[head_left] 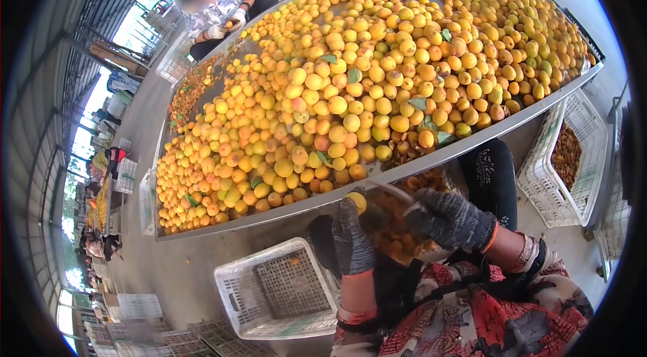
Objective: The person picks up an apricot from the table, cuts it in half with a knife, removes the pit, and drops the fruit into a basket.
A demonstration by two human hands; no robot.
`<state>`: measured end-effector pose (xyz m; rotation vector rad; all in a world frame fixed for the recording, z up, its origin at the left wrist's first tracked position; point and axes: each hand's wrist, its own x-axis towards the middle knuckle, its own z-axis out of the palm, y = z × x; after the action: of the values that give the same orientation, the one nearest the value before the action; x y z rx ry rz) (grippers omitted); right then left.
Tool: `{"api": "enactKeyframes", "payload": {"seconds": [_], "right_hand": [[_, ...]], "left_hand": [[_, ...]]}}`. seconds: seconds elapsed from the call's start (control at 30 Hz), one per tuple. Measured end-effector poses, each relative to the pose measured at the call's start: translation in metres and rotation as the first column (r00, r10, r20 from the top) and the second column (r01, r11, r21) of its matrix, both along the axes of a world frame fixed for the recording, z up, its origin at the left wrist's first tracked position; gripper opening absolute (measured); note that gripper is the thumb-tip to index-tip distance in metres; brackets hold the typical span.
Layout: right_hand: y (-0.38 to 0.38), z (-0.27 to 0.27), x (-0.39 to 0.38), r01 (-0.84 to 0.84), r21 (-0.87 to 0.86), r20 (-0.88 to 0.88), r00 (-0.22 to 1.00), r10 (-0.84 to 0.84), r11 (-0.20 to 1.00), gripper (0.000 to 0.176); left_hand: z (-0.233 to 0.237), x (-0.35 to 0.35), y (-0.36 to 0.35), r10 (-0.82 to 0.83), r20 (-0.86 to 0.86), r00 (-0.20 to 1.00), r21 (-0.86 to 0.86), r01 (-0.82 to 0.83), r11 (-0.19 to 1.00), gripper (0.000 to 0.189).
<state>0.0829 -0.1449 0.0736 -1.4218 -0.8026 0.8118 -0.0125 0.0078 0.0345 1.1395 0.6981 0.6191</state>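
Observation:
My left hand [353, 239], in a grey knit glove, closes around a yellow apricot [357, 202] just below the table's front edge. My right hand [453, 220] wears a similar glove with an orange cuff. Its fingers are curled around a thin, shiny, blade-like tool [392, 190], blurred, which points left toward the apricot; I cannot tell its exact kind. Between and beneath my hands lies a heap of cut apricot pieces [397, 241] at my lap, partly hidden by the hands. A wide heap of whole apricots [337, 107] covers the metal-edged table [249, 225] in front.
A white plastic crate [232, 316] with a few scraps stands at lower left. Another white crate [539, 188] at right holds brown pieces. Across the table's far left corner sits a person [219, 3] handling fruit. More people and crates line the left background.

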Motion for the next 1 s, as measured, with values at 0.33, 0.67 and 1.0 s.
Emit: {"api": "enactKeyframes", "payload": {"seconds": [0.33, 0.67, 1.0], "right_hand": [[0.020, -0.023, 0.016, -0.208, 0.072, 0.270, 0.946, 0.182, 0.975, 0.050], [0.029, -0.033, -0.007, 0.166, 0.185, 0.384, 0.895, -0.227, 0.969, 0.059], [0.010, -0.028, -0.002, 0.058, 0.107, -0.609, 0.793, 0.020, 0.993, 0.037]], "left_hand": [[-0.022, -0.016, -0.003, -0.213, -0.249, 0.945, 0.876, 0.314, 0.368, 0.028], [-0.032, 0.005, -0.026, 0.135, 0.235, 0.963, -0.606, 0.036, 0.795, 0.028], [-0.019, -0.023, -0.021, -0.124, -0.137, 0.983, 0.004, 0.126, 0.992, 0.031]]}}
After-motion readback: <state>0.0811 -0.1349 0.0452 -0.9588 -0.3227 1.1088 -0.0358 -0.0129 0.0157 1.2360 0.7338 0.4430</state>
